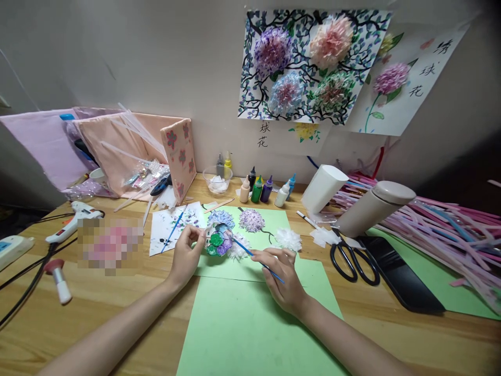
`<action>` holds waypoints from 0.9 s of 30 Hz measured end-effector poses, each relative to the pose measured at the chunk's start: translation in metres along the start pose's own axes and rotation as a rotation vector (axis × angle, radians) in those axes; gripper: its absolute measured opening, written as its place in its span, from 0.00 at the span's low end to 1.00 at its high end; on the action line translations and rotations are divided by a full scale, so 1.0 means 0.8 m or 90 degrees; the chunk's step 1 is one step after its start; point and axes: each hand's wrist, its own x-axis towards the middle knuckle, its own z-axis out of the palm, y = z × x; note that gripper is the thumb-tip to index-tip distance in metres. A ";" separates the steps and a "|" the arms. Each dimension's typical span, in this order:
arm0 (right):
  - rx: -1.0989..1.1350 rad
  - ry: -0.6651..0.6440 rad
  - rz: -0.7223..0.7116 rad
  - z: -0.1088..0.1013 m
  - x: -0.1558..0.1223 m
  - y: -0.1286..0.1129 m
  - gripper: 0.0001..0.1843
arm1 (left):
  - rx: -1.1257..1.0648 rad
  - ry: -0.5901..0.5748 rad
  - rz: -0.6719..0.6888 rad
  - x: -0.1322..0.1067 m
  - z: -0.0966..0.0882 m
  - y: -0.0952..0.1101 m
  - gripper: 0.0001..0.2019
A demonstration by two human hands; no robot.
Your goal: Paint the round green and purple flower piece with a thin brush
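Observation:
My left hand (188,253) is closed on the edge of a small paint palette (217,242) with green, purple and blue dabs, tilted up over the green paper (254,318). Between the fingers of my right hand (282,277) is a blue paintbrush (270,269), its tip against the palette's paint. Behind the palette, a blue paper flower (221,218) and a lilac paper flower (252,220) lie on the paper. One white paper flower (288,239) sits to the right; another (239,249) is partly hidden behind the palette and brush.
Paint bottles (257,189) stand at the back. Black scissors (354,261), a black tray (403,277) and a tumbler (373,209) are on the right. A glue gun (74,222), its cord, and a paint-spotted sheet (168,235) with another brush lie left.

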 end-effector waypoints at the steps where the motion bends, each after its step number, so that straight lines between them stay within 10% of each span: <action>1: 0.000 0.001 0.001 0.000 0.000 0.000 0.14 | 0.001 0.001 0.000 0.000 0.000 0.000 0.10; 15: -0.006 0.008 -0.022 -0.003 -0.002 0.002 0.15 | -0.006 0.003 -0.017 0.001 0.000 0.001 0.12; 22: -0.038 0.209 0.089 -0.009 -0.005 0.022 0.13 | 0.007 0.052 -0.016 0.003 -0.001 0.001 0.12; 27: -0.025 0.186 0.108 -0.007 -0.004 0.026 0.13 | 0.015 0.051 -0.017 0.003 -0.001 0.000 0.11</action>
